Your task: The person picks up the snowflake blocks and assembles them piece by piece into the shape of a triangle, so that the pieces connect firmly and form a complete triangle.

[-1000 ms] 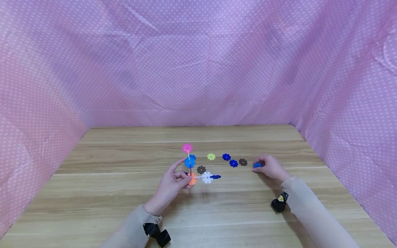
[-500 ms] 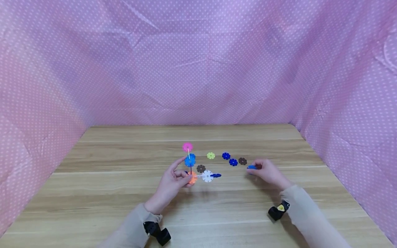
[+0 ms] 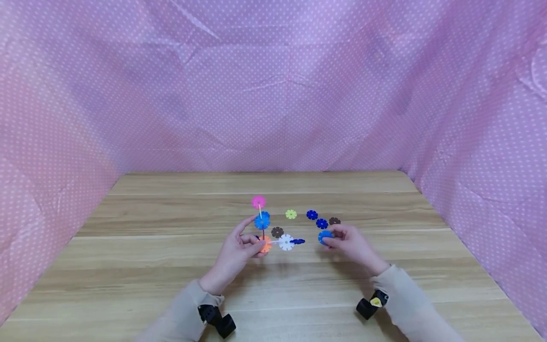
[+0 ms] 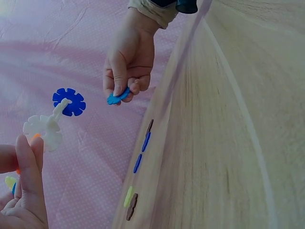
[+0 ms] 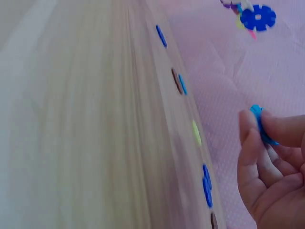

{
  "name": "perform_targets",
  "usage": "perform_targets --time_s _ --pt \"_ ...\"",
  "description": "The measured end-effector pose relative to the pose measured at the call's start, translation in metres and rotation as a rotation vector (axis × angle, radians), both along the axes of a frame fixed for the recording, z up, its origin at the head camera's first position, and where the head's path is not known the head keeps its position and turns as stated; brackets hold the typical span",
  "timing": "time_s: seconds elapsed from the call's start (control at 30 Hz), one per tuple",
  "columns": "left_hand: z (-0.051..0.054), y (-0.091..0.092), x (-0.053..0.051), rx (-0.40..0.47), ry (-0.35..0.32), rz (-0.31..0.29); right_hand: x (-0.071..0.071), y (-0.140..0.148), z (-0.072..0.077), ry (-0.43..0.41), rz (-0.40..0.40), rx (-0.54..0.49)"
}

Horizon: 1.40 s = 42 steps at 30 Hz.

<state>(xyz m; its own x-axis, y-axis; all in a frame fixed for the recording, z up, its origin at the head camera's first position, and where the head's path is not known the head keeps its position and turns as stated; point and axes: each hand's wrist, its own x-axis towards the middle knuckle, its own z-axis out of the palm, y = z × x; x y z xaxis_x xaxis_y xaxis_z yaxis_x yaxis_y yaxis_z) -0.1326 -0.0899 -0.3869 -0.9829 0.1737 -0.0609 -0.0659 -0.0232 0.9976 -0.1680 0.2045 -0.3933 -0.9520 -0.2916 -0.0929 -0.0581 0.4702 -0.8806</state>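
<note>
My left hand pinches an orange notched snowflake disc, part of a joined chain held above the table. Rising from it, a light blue disc and a pink disc are linked by discs seen edge-on. Toward the right the chain runs to a white disc and a dark blue disc at its end. A separate light blue disc is pinched between thumb and fingers of my right hand, apart from the chain. Fingers cover part of both held discs.
Loose discs lie flat on the wooden table: a yellow-green one, a brown one, two dark blue ones and another brown one behind the right hand. Pink dotted cloth surrounds the table.
My right hand has lifted the light blue disc and carried it left toward the chain, turning its face into view. The left hand and chain have stayed nearly still.
</note>
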Motion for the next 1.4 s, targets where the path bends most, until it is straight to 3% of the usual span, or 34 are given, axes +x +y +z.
perform_targets --time_s 0.3,0.47,0.8,1.4 --pt "0.0 0.0 0.001 -0.004 0.005 0.011 0.012 -0.017 0.007 0.001 0.089 -0.113" --pt "0.0 0.001 0.001 0.013 0.006 0.022 0.016 -0.024 0.009 -0.042 0.081 -0.18" --pt "-0.001 0.002 0.0 0.008 0.005 0.047 0.021 -0.031 0.013 -0.045 0.039 -0.232" --pt "-0.005 0.001 0.001 -0.003 -0.02 0.042 0.019 -0.037 0.004 -0.046 0.046 -0.297"
